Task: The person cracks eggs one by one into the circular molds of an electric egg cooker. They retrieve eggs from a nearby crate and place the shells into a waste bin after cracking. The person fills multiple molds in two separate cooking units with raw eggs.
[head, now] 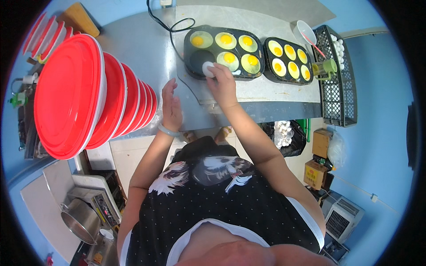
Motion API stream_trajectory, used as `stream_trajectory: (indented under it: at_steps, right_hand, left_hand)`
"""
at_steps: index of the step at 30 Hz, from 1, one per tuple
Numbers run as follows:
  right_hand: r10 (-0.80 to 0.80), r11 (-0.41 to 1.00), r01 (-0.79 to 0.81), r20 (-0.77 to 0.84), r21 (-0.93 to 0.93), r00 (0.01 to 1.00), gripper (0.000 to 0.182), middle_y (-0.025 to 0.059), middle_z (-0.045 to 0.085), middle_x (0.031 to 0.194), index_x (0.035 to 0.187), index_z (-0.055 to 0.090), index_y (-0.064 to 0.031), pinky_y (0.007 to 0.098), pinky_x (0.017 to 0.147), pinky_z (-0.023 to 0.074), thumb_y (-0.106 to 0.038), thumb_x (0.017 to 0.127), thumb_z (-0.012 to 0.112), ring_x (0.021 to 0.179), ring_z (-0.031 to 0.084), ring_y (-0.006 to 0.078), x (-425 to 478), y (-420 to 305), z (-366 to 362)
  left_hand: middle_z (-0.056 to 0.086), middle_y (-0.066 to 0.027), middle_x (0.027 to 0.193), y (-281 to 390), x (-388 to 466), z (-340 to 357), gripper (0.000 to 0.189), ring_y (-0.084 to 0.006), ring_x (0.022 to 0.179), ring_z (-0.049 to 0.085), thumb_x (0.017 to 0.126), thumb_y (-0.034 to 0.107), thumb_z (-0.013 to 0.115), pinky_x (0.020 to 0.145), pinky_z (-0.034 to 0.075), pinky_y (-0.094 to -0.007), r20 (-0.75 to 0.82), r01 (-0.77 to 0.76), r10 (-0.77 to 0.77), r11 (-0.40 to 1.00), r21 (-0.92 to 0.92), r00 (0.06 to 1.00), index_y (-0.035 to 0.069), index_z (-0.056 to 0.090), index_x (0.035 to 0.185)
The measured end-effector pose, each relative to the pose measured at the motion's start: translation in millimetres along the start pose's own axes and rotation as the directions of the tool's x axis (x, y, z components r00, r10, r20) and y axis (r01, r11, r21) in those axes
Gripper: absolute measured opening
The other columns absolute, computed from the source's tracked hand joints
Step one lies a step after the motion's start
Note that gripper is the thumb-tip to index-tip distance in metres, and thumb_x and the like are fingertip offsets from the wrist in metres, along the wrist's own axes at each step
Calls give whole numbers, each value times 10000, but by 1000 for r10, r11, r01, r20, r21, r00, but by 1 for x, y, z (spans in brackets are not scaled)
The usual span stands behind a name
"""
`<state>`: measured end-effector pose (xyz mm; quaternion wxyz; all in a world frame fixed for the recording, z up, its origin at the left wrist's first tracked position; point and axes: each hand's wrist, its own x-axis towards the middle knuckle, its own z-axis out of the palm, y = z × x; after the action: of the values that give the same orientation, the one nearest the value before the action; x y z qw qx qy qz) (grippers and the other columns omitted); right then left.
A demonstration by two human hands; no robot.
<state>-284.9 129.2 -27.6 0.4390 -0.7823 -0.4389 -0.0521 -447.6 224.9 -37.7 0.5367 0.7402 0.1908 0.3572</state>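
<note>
My right hand (pixel 222 81) holds a white egg (pixel 208 69) by its fingertips at the front left edge of a black electric egg pan (pixel 213 50). The pan's front left well (pixel 201 58) holds no egg; its other wells each hold a cracked egg with a yellow yolk (pixel 226 39). My left hand (pixel 172 106) is raised over the counter's front edge, left of the pan, fingers extended and holding nothing. A bracelet (pixel 168 131) is on that wrist. To the right, a second black pan (pixel 288 78) has a cracked egg in every well.
Stacked red-lidded tubs (pixel 70 96) stand at the left. A black plastic crate (pixel 338 96) with white eggs (pixel 338 50) is at the right, near a white bowl (pixel 304 32) and a green-handled oil container (pixel 324 67). A black cord (pixel 173 40) runs beside the left pan.
</note>
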Motion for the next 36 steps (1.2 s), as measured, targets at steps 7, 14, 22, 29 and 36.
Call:
stream_trajectory:
  at_steps: [7,14,22,29,36]
  right_hand:
    - [-22,1000,22,38,-17,999,373,141,563,1111,1043,609,-92,376,836,482,7,686,655,995,555,336,-5,-1,1]
    - [-2,1000,2,-5,26,1000,373,136,606,1064,1075,604,-73,341,805,499,-10,714,670,955,605,276,11,-5,-5]
    - [462,459,-651,464,605,756,382,89,643,1003,1164,554,16,224,690,489,-82,806,645,831,602,106,65,17,-3]
    - [368,787,-517,416,338,832,394,98,661,963,1103,590,3,272,729,503,-108,739,692,825,626,143,78,22,-4]
    - [325,899,-419,449,125,832,391,109,670,897,1065,620,-25,301,738,507,-153,703,694,802,645,189,91,13,-11]
  left_hand:
    - [432,-170,1254,2,11,0,394,-269,1098,463,938,155,371,970,351,-352,3,-61,61,998,-13,998,-41,398,1279]
    - [495,-157,1181,2,56,14,391,-248,1055,511,822,37,523,918,407,-330,53,-52,45,990,129,998,9,496,1210]
    - [612,-104,1037,-11,113,40,410,-168,868,634,801,58,614,772,507,-263,181,176,-196,977,119,964,22,548,1204]
    - [613,-107,971,-13,125,44,371,-186,804,629,761,84,644,728,513,-277,186,15,-77,949,315,979,22,597,1124]
    - [583,-140,975,-9,125,49,328,-307,842,593,731,97,617,746,498,-363,130,-110,60,902,418,990,49,602,1055]
